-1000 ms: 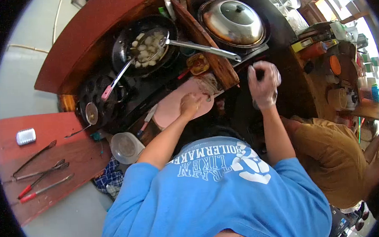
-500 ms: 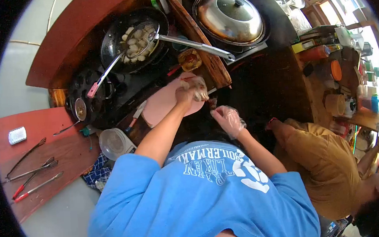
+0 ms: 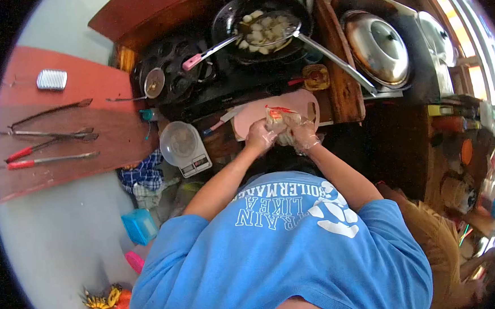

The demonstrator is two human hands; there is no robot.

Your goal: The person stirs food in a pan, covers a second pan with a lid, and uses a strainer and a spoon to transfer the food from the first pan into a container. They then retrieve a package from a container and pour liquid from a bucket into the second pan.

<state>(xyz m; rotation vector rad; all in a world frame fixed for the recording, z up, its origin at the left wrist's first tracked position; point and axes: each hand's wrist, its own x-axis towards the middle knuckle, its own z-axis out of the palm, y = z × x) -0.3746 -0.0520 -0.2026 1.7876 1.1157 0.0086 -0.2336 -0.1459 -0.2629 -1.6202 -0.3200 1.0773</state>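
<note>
Both hands wear clear plastic gloves and meet over the pink cutting board (image 3: pixel 246 114). Between them is a pale plastic packet (image 3: pixel 279 115) with red print; what is inside cannot be made out. My left hand (image 3: pixel 262 137) closes on its left side, and my right hand (image 3: pixel 304 135) grips its right side. A knife (image 3: pixel 223 120) lies at the board's left edge. Behind the board sits a small container of red-brown sauce (image 3: pixel 316 77).
A wok (image 3: pixel 223 28) holds pale round pieces in liquid, with a strainer (image 3: pixel 282 30) across it. Right of a wooden divider (image 3: pixel 342 86) stands a lidded pan (image 3: pixel 380 50). A tub (image 3: pixel 179 143) rests on a scale (image 3: pixel 196 166). Tongs (image 3: pixel 55 160) lie left. Another person (image 3: pixel 428 240) is at right.
My right hand, earlier apart at the right with a small dark piece near its fingers, has joined my left hand at the packet. The view has swung, so the surroundings sit differently.
</note>
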